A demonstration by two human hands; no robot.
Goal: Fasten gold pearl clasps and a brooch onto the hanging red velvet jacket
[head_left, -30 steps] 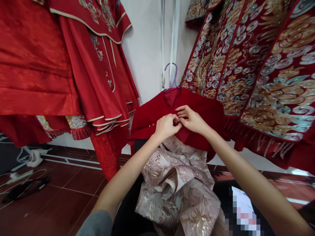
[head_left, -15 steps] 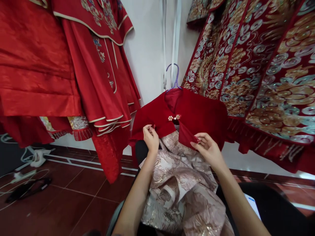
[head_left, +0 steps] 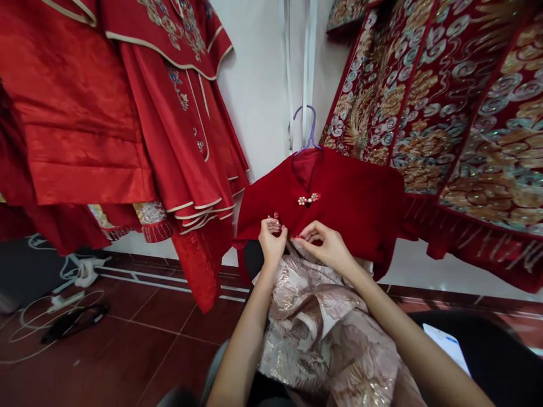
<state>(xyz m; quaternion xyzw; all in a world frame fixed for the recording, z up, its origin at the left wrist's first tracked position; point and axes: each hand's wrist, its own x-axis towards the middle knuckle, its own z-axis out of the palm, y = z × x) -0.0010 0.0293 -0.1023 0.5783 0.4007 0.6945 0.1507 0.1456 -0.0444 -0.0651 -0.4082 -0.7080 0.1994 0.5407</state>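
A dark red velvet jacket (head_left: 356, 198) hangs from a purple hanger (head_left: 313, 133), its front joined at the chest by a flower-shaped clasp (head_left: 309, 199). My left hand (head_left: 272, 240) is closed in a pinch on the jacket's lower front edge, just under a small ornament (head_left: 275, 215). Close beside it, my right hand (head_left: 324, 243) pinches the hem of the other front panel, its fingertips partly hidden. Below both hands, a pale pink brocade fabric (head_left: 326, 316) with metallic sheen lies bunched over my lap.
Red garments with cream piping (head_left: 182, 130) hang on the left, and a heavily embroidered red garment (head_left: 458, 124) hangs on the right. A phone (head_left: 446, 346) lies on a black surface at lower right. Cables and a power strip (head_left: 68, 301) lie on the tiled floor.
My right hand has moved left with the jacket's front panel, closing the gap below the clasp and coming next to my left hand. The view has shifted slightly.
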